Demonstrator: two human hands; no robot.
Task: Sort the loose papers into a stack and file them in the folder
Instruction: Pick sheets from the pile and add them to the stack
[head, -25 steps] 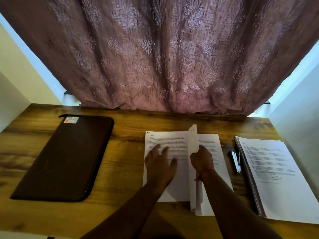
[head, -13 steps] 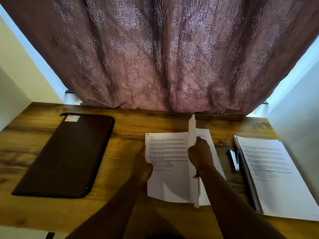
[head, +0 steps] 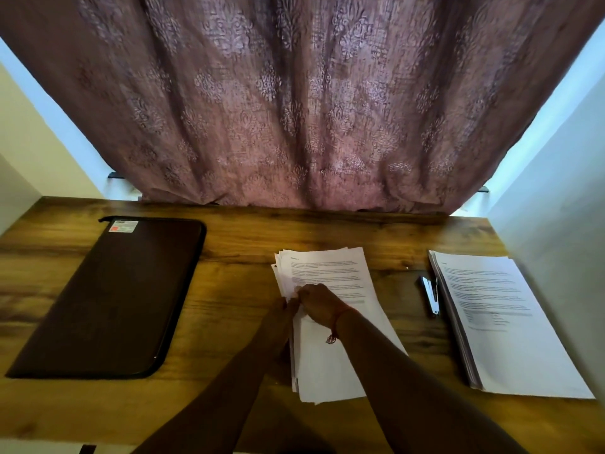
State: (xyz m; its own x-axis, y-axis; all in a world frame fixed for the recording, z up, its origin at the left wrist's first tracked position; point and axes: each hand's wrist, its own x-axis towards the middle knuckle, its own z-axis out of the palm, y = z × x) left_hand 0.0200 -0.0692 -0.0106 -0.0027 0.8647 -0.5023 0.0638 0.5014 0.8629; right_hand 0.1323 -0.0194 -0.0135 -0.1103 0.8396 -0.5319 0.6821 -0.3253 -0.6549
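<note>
Papers (head: 330,280) lie fanned, printed side up, both hands (head: 304,306) pinching their uneven left edge.

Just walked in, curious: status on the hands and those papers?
Both hands, left hand, right hand, pinching middle papers at left edge. Folder closed, far left. Stapler beside, not blocking.

We count two piles of papers, one in the middle (head: 330,322) and one at right (head: 510,322), one folder (head: 108,296), one stapler (head: 430,294), two hands.
</note>
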